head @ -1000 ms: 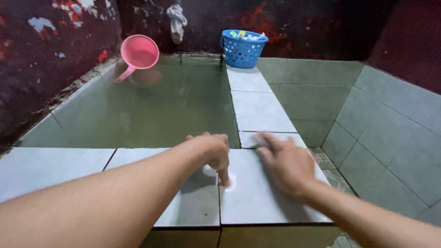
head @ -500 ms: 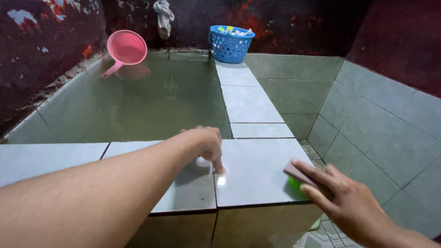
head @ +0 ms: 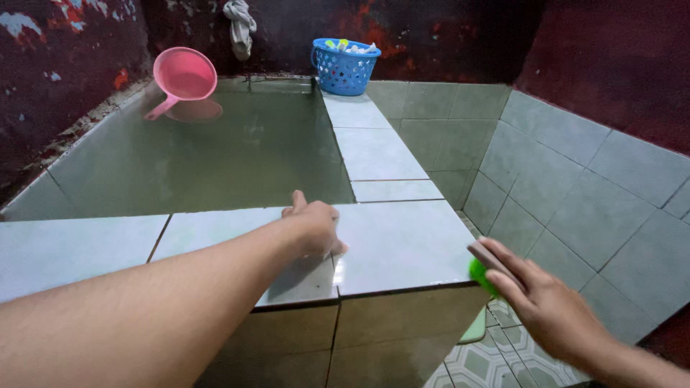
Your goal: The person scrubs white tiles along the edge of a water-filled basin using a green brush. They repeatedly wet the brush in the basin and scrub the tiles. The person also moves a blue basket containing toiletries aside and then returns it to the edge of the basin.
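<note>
The left hand (head: pixel 314 226) rests on the pale tiled ledge (head: pixel 402 244), its grip loosely curled, fingertips pressing the tile — whether it pinches anything I cannot tell; the right hand (head: pixel 546 305) clasps a green scrubber (head: pixel 479 273) at the ledge's corner; beyond the left grip lies the water basin (head: pixel 215 151) with a pink dipper (head: pixel 183 75) — farther, a blue basket (head: pixel 345 66).

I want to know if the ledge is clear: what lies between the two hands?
In the head view, only bare wet ledge tile lies between the left hand and the right hand, which holds a green scrubber.
</note>
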